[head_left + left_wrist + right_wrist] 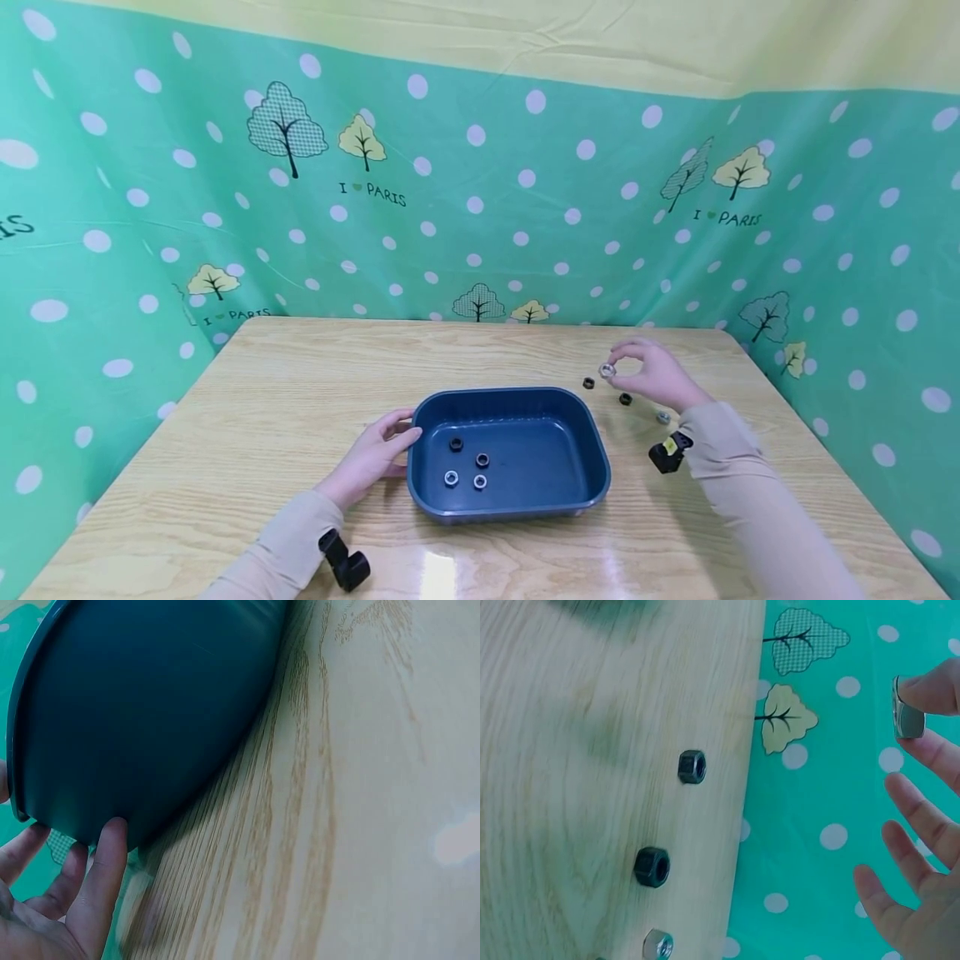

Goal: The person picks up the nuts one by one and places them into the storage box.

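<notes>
My right hand pinches a silver hex nut between thumb and fingertip, raised above the table to the right of a dark blue plastic basin. In the right wrist view the held nut is seen side-on, and the other fingers are spread apart. My left hand holds the basin's left side, thumb at the rim and fingers against the outer wall. Inside the basin's left half lie two black nuts and two silver nuts.
On the wooden table, right of the basin, lie a black nut, another black nut and a silver nut. A green dotted curtain hangs behind and beside the table.
</notes>
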A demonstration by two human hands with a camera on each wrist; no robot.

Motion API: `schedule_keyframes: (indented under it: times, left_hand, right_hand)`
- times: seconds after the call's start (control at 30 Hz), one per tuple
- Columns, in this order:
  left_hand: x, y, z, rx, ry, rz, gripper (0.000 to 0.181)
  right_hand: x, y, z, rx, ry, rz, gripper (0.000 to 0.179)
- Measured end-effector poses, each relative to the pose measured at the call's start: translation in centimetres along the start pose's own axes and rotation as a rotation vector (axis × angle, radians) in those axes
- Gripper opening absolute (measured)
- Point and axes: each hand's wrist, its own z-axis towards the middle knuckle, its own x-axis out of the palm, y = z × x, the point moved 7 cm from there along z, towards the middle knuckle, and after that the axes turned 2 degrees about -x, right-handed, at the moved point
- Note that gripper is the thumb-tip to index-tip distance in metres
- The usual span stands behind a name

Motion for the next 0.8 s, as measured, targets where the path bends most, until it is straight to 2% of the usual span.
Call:
schedule_keyframes:
  times: [0.4, 0.63, 0.8]
  left_hand:
    - [0.0, 0.2, 0.1, -0.005, 0.000, 0.006, 0.050]
    - [0.1, 0.1, 0.0, 0.003, 0.011, 0.006, 0.051]
    - [0.1, 0.1, -0.1, 0.005, 0.006, 0.001, 0.050]
  right_hand:
    - [0.4, 3.0, 0.6, -0.057, 0.012, 0.012, 0.016]
    - [1.0, 5.0, 1.1, -0.101, -0.010, 0.061, 0.016]
    - [1.8, 7.3, 1.7, -0.152, -0.005, 0.124, 0.016]
